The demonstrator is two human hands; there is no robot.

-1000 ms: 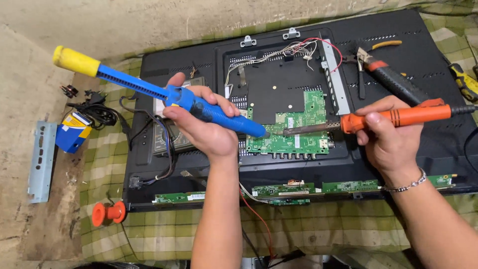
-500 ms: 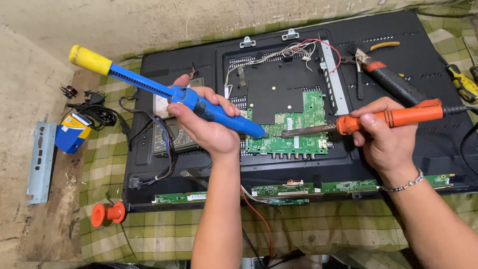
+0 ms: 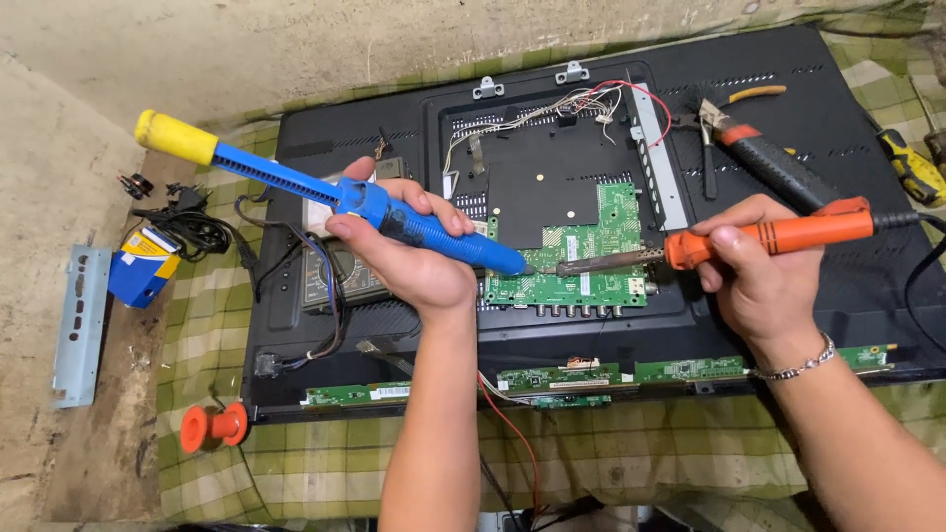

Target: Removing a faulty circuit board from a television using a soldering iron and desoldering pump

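A black flat television lies back-side up with its rear cover off, showing a green circuit board. My left hand grips a blue solder sucker with a yellow plunger, its tip down on the board's left edge. My right hand holds an orange-handled soldering iron, whose metal tip meets the sucker's tip on the board.
Pliers lie on the television at the upper right. A narrow green board strip runs along its lower edge. On the checked cloth sits an orange spool. A blue box, cables and a metal bracket lie at left.
The solder sucker's yellow end has swung slightly right and down. Both tool tips stay together on the board, and my hands have barely shifted.
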